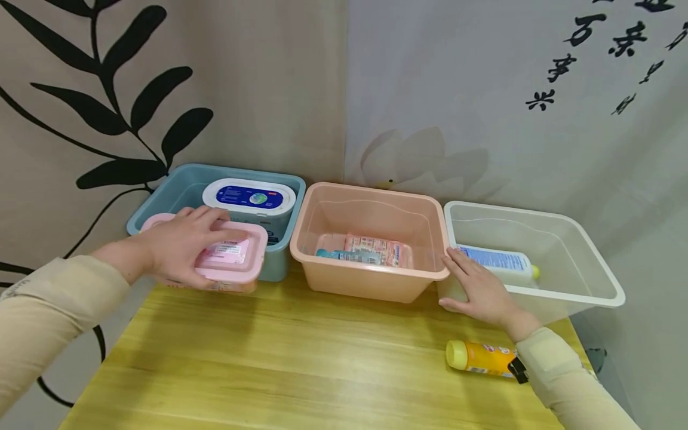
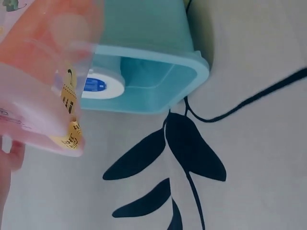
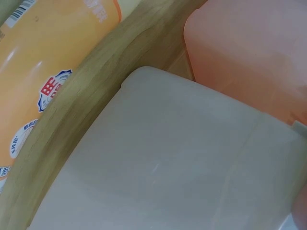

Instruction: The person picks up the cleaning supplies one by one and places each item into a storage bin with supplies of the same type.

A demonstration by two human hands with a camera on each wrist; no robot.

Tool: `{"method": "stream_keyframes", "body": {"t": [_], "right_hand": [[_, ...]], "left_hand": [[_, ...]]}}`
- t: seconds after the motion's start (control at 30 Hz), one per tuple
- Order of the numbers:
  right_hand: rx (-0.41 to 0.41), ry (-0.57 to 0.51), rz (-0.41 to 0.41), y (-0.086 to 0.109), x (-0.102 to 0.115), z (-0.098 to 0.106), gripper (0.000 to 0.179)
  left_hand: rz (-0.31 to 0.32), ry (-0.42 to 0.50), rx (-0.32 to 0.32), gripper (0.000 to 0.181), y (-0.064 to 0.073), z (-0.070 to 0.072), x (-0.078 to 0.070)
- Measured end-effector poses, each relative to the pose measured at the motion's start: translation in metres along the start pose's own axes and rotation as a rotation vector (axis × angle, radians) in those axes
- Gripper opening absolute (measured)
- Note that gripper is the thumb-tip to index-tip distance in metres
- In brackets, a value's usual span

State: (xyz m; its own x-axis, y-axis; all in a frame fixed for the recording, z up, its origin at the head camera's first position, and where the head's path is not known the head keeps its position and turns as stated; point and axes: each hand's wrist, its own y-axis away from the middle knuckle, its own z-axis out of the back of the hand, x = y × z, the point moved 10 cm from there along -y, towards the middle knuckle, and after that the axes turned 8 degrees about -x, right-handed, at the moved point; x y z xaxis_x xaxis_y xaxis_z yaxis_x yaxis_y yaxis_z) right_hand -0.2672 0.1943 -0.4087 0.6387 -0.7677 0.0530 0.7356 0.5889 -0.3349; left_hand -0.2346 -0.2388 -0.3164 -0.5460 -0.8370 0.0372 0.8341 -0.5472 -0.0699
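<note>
My left hand (image 1: 180,248) grips a pink-lidded plastic tub (image 1: 244,254) from above, at the front of the blue bin (image 1: 276,269). In the left wrist view the tub (image 2: 33,105) shows a clear pink side and a yellow printed strip. Inside the blue bin stands a white-lidded box (image 1: 215,194) with a dark blue label. My right hand (image 1: 481,292) rests on the front left corner of the white bin (image 1: 570,298), fingers extended over its rim. A white bottle (image 1: 510,272) with a blue label and yellow-green cap lies in that bin.
Between those bins stands a peach bin (image 1: 365,283) holding a pink printed packet (image 1: 395,251) and a blue tube-like item (image 1: 349,257). An orange bottle (image 1: 484,358) with a yellow cap lies on the wooden table (image 1: 301,358), partly behind my right sleeve. A patterned curtain (image 1: 269,89) hangs behind.
</note>
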Motion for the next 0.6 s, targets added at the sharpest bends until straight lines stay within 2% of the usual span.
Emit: {"method": "stream_keyframes", "body": {"t": [0.1,0.27,0.4,0.6], "right_hand": [[0.001,-0.004,0.001,-0.001,0.001,0.0,0.09],[0.0,-0.004,-0.001,0.0,0.0,-0.001,0.09],[-0.009,-0.009,0.0,-0.001,-0.001,0.0,0.09],[0.006,-0.009,-0.005,-0.001,0.0,-0.001,0.09]], "left_hand": [[-0.016,-0.006,-0.011,0.081,0.0,0.004,-0.001],[0.001,-0.008,-0.035,0.083,0.0,0.013,0.0],[-0.008,-0.023,-0.058,0.084,-0.001,0.027,0.001],[-0.04,-0.056,-0.129,0.084,-0.006,0.049,0.007]]}}
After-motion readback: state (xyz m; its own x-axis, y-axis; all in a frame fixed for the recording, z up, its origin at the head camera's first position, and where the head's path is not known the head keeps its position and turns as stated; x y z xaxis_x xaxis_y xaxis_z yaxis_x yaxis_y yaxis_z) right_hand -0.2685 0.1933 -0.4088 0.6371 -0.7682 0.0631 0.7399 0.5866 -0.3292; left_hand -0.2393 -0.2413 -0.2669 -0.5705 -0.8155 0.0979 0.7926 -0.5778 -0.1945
